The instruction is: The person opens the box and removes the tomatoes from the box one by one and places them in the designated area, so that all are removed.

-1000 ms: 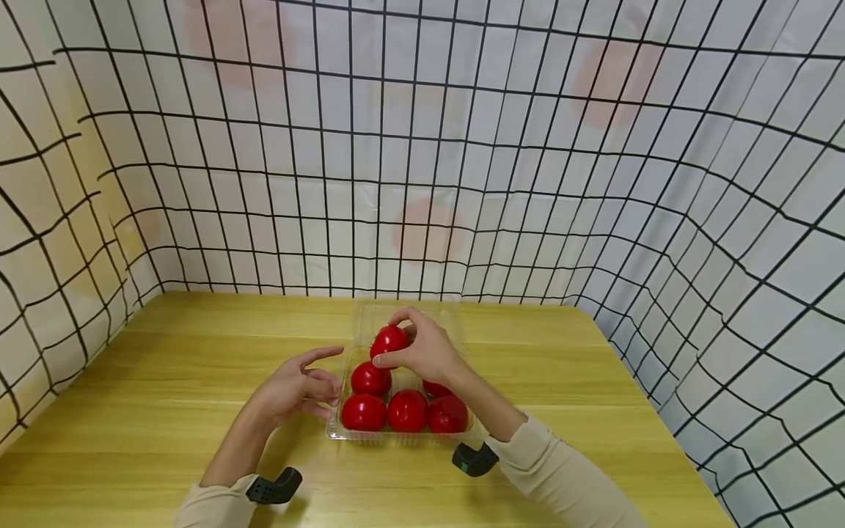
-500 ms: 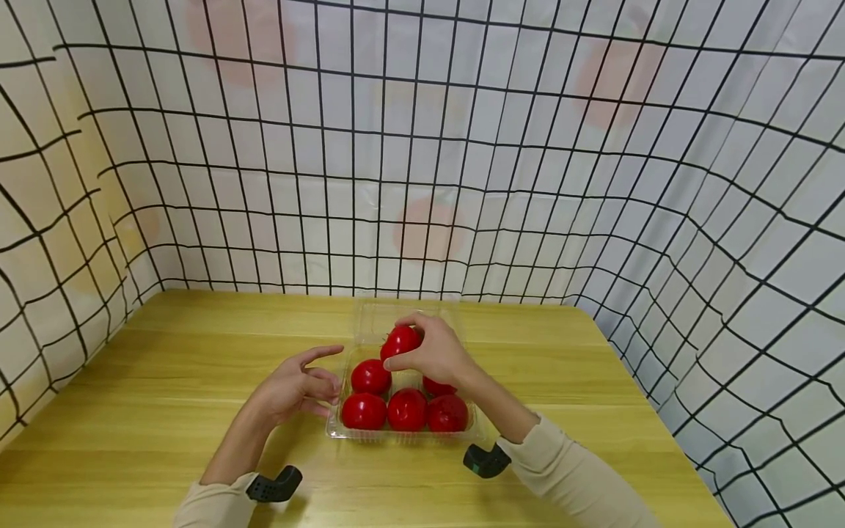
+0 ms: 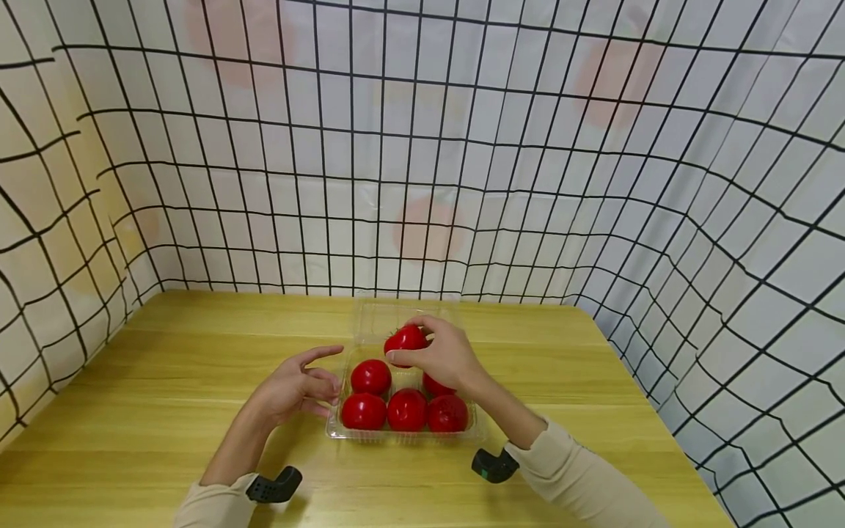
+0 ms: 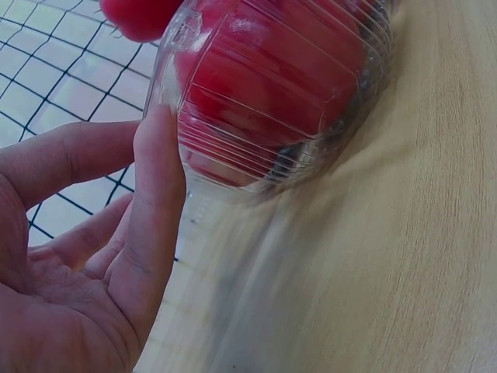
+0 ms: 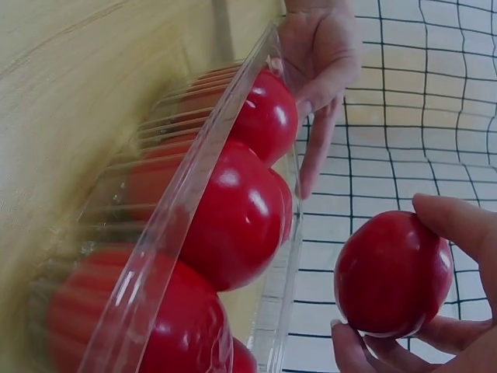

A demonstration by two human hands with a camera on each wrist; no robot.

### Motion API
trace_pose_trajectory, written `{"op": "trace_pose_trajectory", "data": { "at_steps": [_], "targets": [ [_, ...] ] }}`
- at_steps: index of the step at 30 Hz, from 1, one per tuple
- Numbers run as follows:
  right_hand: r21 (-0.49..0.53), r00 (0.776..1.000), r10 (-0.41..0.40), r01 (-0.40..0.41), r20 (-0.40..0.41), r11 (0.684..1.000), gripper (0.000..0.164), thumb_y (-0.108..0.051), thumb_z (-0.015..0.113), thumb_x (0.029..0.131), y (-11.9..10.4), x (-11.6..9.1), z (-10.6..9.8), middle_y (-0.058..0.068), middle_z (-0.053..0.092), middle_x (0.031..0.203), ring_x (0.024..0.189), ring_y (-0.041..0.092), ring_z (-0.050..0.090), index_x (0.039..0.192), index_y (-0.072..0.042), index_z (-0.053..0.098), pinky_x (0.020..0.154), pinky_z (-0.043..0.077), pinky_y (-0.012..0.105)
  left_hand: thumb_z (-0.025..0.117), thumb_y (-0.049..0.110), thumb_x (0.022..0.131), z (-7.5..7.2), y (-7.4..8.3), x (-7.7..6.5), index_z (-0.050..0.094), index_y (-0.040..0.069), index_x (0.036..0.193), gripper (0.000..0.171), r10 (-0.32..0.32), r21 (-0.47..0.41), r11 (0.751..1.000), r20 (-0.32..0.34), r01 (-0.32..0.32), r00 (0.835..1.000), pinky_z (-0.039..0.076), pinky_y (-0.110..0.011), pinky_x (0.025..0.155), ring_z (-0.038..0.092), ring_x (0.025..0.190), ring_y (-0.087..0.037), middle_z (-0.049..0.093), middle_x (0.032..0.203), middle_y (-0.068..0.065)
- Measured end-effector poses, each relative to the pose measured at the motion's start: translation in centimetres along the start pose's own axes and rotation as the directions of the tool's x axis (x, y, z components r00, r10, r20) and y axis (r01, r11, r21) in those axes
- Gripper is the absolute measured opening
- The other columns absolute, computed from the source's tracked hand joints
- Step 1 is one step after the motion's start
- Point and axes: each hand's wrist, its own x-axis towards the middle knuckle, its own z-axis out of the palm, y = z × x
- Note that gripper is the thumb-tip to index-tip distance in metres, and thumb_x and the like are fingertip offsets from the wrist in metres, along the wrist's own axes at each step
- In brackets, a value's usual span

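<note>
Head view: A red tomato point(image 3: 405, 339) is gripped between the thumb and fingers of the right hand point(image 3: 449, 356), above the rear part of a clear container point(image 3: 401, 436) set on a wood-grained counter point(image 3: 165, 381). At least five other tomatoes point(image 3: 407, 411) are held inside; a gap is left between two of them, directly on the wearer's side of the gripped fruit. Left wrist view: The container's ribbed side is touched by the left hand, its fingers loosely extended, with nothing gripped. Right wrist view: The raised tomato is shown apart from the packed fruit, far nearer the right hand than the left; no clear long axis is presented by its rounded shape.
</note>
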Motion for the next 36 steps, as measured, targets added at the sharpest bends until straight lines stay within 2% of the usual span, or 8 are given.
{"op": "trace_pose_trajectory", "data": {
  "at_steps": [4,10,16,27,36],
  "targets": [
    [0.004,1.0,0.003,-0.003,-0.008,1.0,0.049,-0.038,0.084,0.081,0.3,-0.2,-0.3,0.003,0.067,0.114,0.101,0.024,0.061,0.122,-0.019,0.066,0.073,0.059,0.032,0.062,-0.002,0.092,0.1,0.0,0.0,0.023,0.005,0.16,0.079,0.001,0.001,1.0,0.0,-0.001,1.0,0.064,-0.037,0.067,0.069,0.075,-0.019,0.068,0.093,-0.007],
    [0.035,1.0,0.007,-0.006,-0.007,0.999,0.052,-0.034,0.085,0.08,0.7,-0.2,-0.7,0.01,0.065,0.122,0.107,0.028,0.063,0.124,-0.018,0.063,0.078,0.061,0.037,0.062,-0.002,0.091,0.1,0.0,0.0,0.022,0.005,0.16,0.08,0.006,0.003,1.0,-0.001,-0.006,1.0,0.064,-0.037,0.067,0.069,0.075,-0.019,0.068,0.092,-0.007],
    [0.034,1.0,0.022,-0.022,-0.006,0.999,0.051,-0.028,0.085,0.08,0.8,-0.4,-1.0,0.01,0.065,0.122,0.109,0.029,0.063,0.123,-0.018,0.061,0.081,0.062,0.042,0.062,-0.003,0.091,0.1,0.0,0.0,0.023,0.004,0.16,0.08,0.005,0.002,1.0,-0.002,-0.005,1.0,0.064,-0.037,0.067,0.069,0.075,-0.019,0.068,0.092,-0.006],
    [0.014,0.999,0.034,-0.034,-0.009,0.999,0.054,-0.025,0.087,0.077,0.9,-0.8,-1.7,0.008,0.065,0.118,0.108,0.028,0.062,0.122,-0.018,0.059,0.078,0.063,0.043,0.062,-0.003,0.091,0.0,0.0,-0.1,0.024,0.004,0.16,0.079,0.008,0.002,1.0,-0.001,-0.008,1.0,0.064,-0.037,0.067,0.069,0.075,-0.019,0.067,0.091,-0.006],
    [-0.008,1.0,0.004,-0.004,0.025,1.0,0.068,-0.021,0.087,0.077,1.4,-1.2,-2.0,0.01,0.062,0.126,0.111,0.03,0.062,0.139,-0.017,0.059,0.079,0.063,0.04,0.062,-0.004,0.091,0.0,0.0,0.0,0.023,0.004,0.16,0.079,0.005,0.001,1.0,0.0,-0.005,1.0,0.064,-0.037,0.067,0.069,0.075,-0.019,0.067,0.092,-0.007]
  ]
}}
